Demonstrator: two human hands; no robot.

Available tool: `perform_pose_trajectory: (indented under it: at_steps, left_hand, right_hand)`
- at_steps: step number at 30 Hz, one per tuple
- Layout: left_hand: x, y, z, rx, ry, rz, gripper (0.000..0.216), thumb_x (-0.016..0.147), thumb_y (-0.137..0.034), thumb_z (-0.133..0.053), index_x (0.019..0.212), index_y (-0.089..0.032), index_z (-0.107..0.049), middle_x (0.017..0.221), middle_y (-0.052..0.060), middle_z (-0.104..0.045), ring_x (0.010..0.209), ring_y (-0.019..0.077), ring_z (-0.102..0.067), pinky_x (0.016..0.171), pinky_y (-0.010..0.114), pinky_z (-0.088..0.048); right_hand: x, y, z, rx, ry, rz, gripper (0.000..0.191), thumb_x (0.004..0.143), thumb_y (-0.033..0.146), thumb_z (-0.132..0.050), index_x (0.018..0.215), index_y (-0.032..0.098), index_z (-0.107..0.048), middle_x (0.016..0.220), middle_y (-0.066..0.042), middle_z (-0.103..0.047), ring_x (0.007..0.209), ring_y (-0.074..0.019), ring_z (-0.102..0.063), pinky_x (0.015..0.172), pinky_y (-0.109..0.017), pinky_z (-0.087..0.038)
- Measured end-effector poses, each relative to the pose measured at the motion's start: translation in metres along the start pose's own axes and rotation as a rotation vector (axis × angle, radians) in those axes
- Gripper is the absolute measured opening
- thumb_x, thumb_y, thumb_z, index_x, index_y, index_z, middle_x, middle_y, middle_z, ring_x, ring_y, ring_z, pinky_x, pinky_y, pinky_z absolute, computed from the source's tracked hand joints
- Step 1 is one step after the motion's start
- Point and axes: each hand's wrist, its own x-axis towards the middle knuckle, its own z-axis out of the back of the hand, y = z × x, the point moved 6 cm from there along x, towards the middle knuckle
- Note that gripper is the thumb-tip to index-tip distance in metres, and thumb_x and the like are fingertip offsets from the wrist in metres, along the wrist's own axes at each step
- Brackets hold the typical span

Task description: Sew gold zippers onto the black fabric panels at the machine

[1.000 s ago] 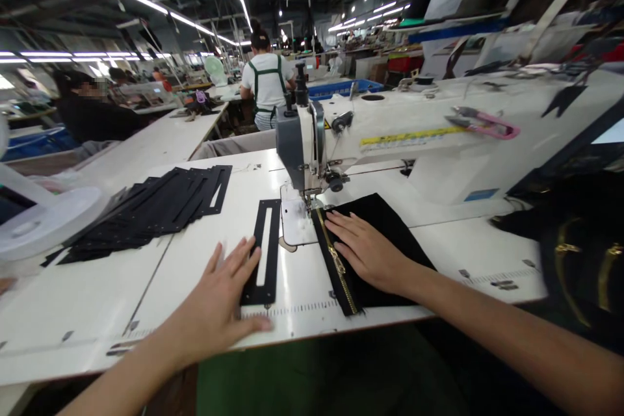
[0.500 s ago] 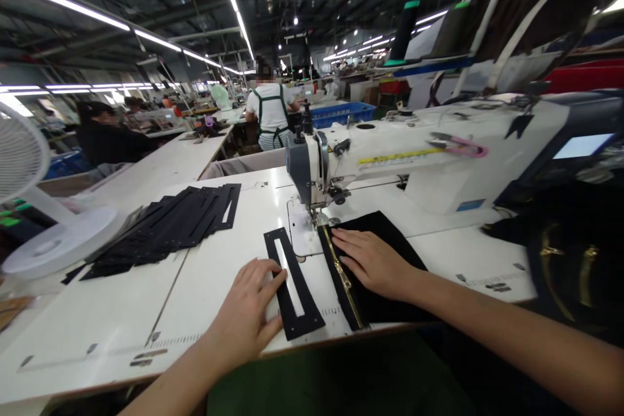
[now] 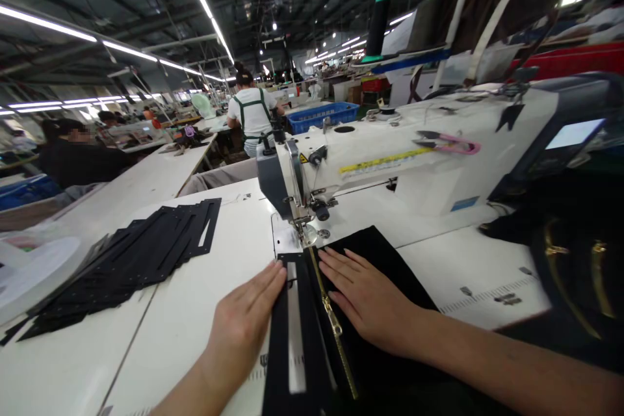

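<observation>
The slotted black strip (image 3: 276,354) has slid over beside the gold zipper (image 3: 329,312), near the sewing machine (image 3: 385,162). The left hand (image 3: 238,322) touches its edge, fingers together; I can't tell if it pinches. The right hand (image 3: 373,305) lies flat, fingers a bit spread, on the black cloth (image 3: 390,260).

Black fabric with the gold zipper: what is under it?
White tabletop shows past the far edge of the black fabric, so it seems to rest there. What lies directly underneath is hidden by the fabric; the right hand rests on top.
</observation>
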Motion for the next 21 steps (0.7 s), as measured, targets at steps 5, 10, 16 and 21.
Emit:
perform_pose_trajectory:
  at_steps: [5,10,16,21]
  left_hand:
    - [0.020,-0.029,-0.034,0.043,0.149,-0.039,0.031,0.088,-0.008,-0.033,0.109,-0.009,-0.056,0.111,0.017,-0.061,0.103,0.0221,-0.058,0.083,0.035,-0.053]
    - [0.028,-0.026,-0.047,0.041,0.208,-0.020,0.032,0.089,-0.010,-0.032,0.103,-0.008,-0.059,0.110,0.017,-0.061,0.106,0.0247,-0.056,0.086,0.039,-0.051]
    - [0.028,-0.021,-0.051,0.032,0.269,0.016,0.031,0.090,-0.011,-0.029,0.105,-0.010,-0.057,0.117,0.016,-0.057,0.111,0.0224,-0.053,0.088,0.037,-0.050]
    - [0.026,-0.016,-0.057,0.066,0.266,-0.052,0.029,0.089,-0.013,-0.030,0.104,-0.010,-0.055,0.115,0.016,-0.058,0.109,0.0217,-0.054,0.087,0.033,-0.051]
  right_hand:
    - [0.000,0.000,0.001,0.006,0.024,0.008,0.046,0.086,0.017,-0.036,0.132,0.010,-0.037,0.137,-0.010,-0.037,0.127,-0.0210,-0.031,0.106,-0.042,-0.025]
    - [0.000,-0.002,0.002,0.025,0.008,0.005,0.046,0.087,0.017,-0.035,0.133,0.012,-0.036,0.137,-0.011,-0.038,0.127,-0.0205,-0.032,0.106,-0.043,-0.025]
    - [0.002,-0.004,0.000,0.036,0.016,-0.017,0.046,0.089,0.018,-0.034,0.135,0.013,-0.032,0.138,-0.010,-0.035,0.128,-0.0207,-0.028,0.107,-0.043,-0.022]
    - [0.003,-0.007,-0.001,0.139,0.050,-0.035,0.052,0.088,0.024,-0.037,0.137,0.016,-0.026,0.140,-0.012,-0.030,0.129,-0.0243,-0.025,0.106,-0.046,-0.020]
